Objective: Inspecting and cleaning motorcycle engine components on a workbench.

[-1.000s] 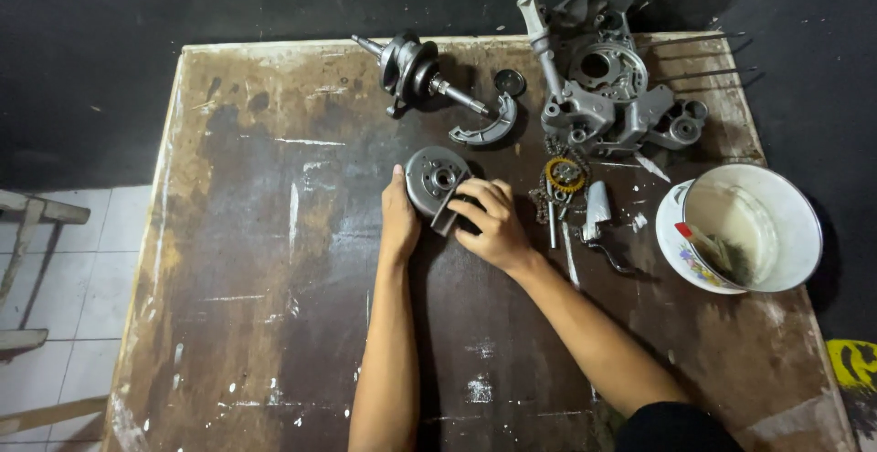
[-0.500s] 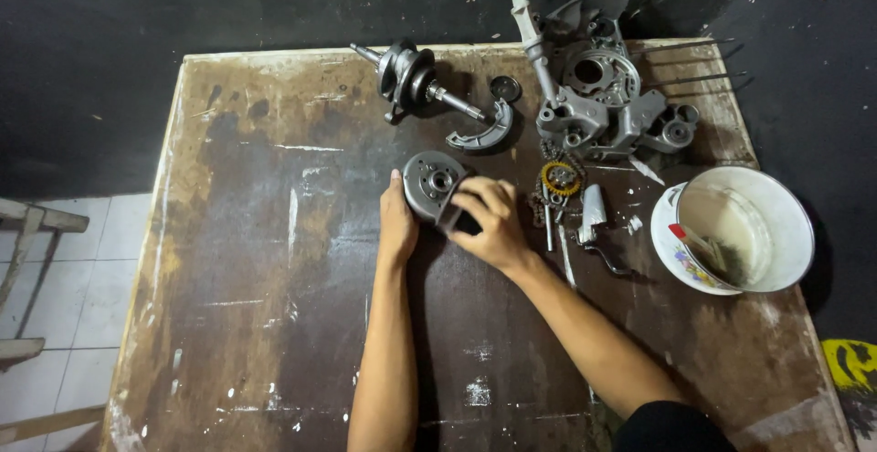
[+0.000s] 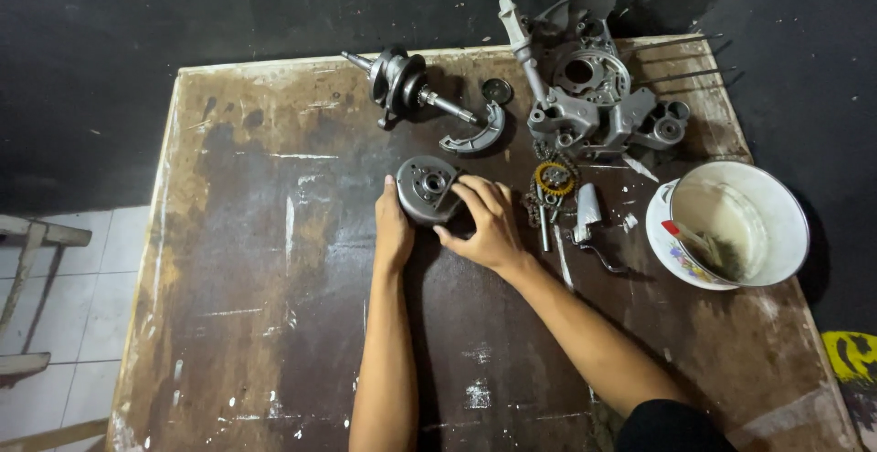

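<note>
A round grey metal drum with a holed face (image 3: 422, 185) lies near the middle of the worn wooden table (image 3: 274, 306). My left hand (image 3: 393, 231) rests against its near-left side. My right hand (image 3: 486, 226) grips its right side, fingers curled over the rim and hiding that part. Both forearms reach in from the bottom edge.
At the back lie a crankshaft (image 3: 400, 85), a curved brake shoe (image 3: 477, 134), a small round cap (image 3: 496, 90) and a grey engine case (image 3: 589, 87). A chain with a yellow sprocket (image 3: 553, 183) and small parts sit right of my hands. A white bowl (image 3: 735, 224) stands at the right edge.
The hands stay on the drum with hardly any shift; my right fingers have closed a little further over its rim. The view has moved slightly.
</note>
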